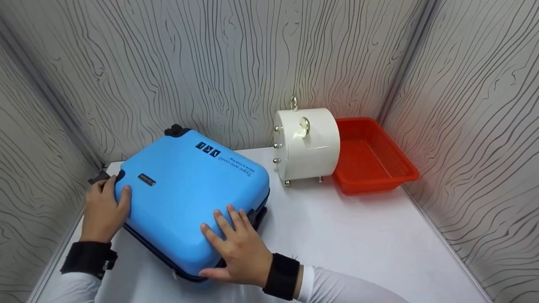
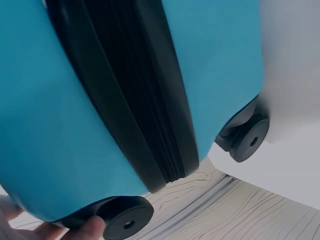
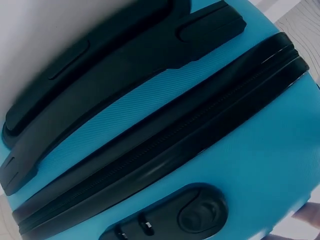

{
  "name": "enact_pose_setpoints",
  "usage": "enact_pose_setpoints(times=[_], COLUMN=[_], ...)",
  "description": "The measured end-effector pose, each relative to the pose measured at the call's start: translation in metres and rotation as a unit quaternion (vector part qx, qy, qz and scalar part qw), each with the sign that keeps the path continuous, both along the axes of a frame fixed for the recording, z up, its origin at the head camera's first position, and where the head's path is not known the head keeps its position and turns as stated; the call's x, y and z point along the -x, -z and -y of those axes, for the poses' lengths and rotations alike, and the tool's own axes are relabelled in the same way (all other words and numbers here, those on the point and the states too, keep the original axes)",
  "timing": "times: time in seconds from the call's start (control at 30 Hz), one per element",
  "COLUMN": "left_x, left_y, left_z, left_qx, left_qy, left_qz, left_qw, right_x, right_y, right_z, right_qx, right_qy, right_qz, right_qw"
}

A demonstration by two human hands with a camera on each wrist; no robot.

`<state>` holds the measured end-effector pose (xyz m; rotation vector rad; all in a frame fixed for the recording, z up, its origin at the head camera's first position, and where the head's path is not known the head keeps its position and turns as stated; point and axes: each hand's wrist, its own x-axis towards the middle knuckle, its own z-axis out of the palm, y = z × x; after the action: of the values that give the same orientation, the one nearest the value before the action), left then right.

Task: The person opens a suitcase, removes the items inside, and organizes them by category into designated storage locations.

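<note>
While a white tabletop (image 1: 358, 240) spreads beneath, a blue hard-shell suitcase (image 1: 177, 206) lies on its left part, printed face up. Farther right sits a red plastic basket (image 1: 372, 185), just beside a cream drum-shaped case (image 1: 311, 149). The right hand (image 1: 242, 252) rests spread fingers on the suitcase's near edge; the left hand (image 1: 103, 208) grasps a far corner, fingers curled by a caster wheel (image 2: 130, 220).

Blue hard-shell suitcase (image 2: 60, 140), its black zipper band (image 2: 132, 90) running from eleven to six o'clock. Black wheels lie near seven (image 2: 140, 220) and just past three (image 2: 250, 142). Left hand (image 2: 50, 231), between seven and eight, touches the former's housing.
</note>
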<state>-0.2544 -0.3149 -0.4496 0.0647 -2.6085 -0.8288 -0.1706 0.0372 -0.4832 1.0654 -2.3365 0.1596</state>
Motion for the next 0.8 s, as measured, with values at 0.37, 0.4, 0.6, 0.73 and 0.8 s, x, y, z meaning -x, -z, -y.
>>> enact_pose_setpoints(times=[0.37, 0.4, 0.6, 0.73, 0.8], left_x=[-0.015, -0.016, -0.029, -0.036, -0.037], left_y=[0.001, 0.001, 0.003, 0.001, -0.001], left_z=[-0.014, -0.016, -0.027, -0.035, -0.04], left_qx=[0.0, 0.0, 0.005, 0.023, 0.037], left_qy=[-0.038, -0.04, -0.061, -0.078, -0.085], left_qz=[0.021, 0.021, 0.018, 0.011, 0.006], left_qw=[0.9991, 0.999, 0.998, 0.9966, 0.9957], right_x=[0.012, 0.014, 0.034, 0.046, 0.051], right_y=[0.007, 0.006, 0.0, -0.004, -0.005], right_z=[0.0, -0.003, -0.027, -0.044, -0.051], right_qx=[0.027, 0.028, 0.022, 0.024, 0.029], right_qy=[0.025, 0.022, -0.013, -0.02, -0.018], right_qz=[0.02, 0.031, 0.088, 0.092, 0.092], right_qw=[0.999, 0.999, 0.996, 0.995, 0.995])
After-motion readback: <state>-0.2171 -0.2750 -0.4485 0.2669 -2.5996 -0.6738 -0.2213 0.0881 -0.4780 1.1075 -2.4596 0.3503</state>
